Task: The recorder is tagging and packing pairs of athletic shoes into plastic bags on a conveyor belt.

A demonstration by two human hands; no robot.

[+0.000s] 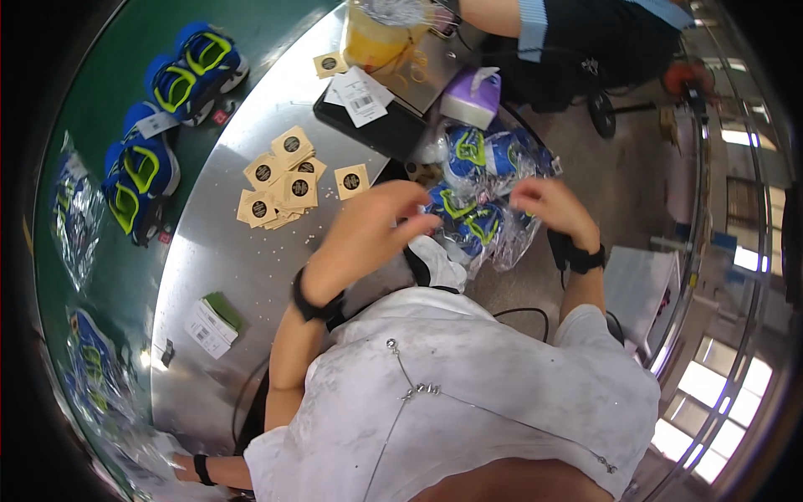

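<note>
Brown square cards [299, 190], each marked with a dark round print, are heaped on the metal worktop [196, 226], and a loose one is set just beside the heap. White paper labels [362, 99] with a barcode are laid over a black box [397, 134]. Nearer the person, a stack of white tags [211, 329] is backed by a green piece, and its fine lettering is too small to be made out. A white slip [156, 125] is seen on one of the unwrapped blue and lime shoes [142, 167], which are lined up on the green surface [100, 50] to the left.

Blue and lime shoes in a clear plastic bag [473, 224] are positioned between the two hands, beyond the shirt and just beside the worktop's edge; what they are supported by cannot be told. The left hand [381, 226] is extended from a banded wrist toward the bag, its grip released, with thumb and fingers parted. The right hand [556, 207] is brought in from the other side, wrist bent and fingers curled inward over the bag; whether its grip is closed on the plastic cannot be told.
</note>
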